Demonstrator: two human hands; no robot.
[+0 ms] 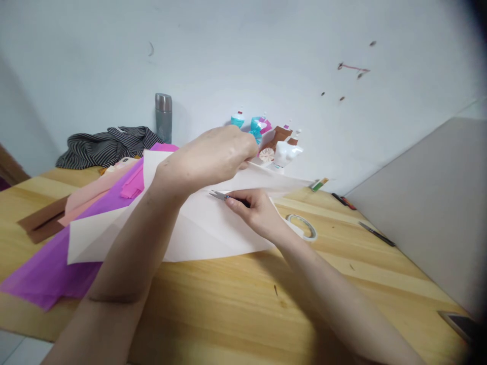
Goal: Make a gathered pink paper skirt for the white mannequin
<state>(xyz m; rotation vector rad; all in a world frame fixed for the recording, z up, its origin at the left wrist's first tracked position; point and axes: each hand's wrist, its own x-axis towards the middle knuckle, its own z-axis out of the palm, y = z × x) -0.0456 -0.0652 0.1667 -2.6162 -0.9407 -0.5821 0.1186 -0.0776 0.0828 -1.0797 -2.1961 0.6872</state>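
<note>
A large sheet of white paper (224, 228) lies across the middle of the table. My left hand (224, 152) is raised over its far part, fingers closed on the sheet's lifted far edge. Just to the right and nearer, my right hand (253, 210) is wrapped round small scissors (218, 195), whose blades point left over the paper. The scissors' handles are mostly hidden in my fingers. Under the white paper at the left spread purple paper (49, 274), pink paper (133, 183) and brown paper (41, 228).
A tape roll (302, 227) lies right of the paper. Small dress-form figures (288, 152) stand by the wall, with a grey flask (163, 117) and striped cloth (106, 147) at back left. A craft knife (376, 234) lies at the right on the wooden table (228, 304).
</note>
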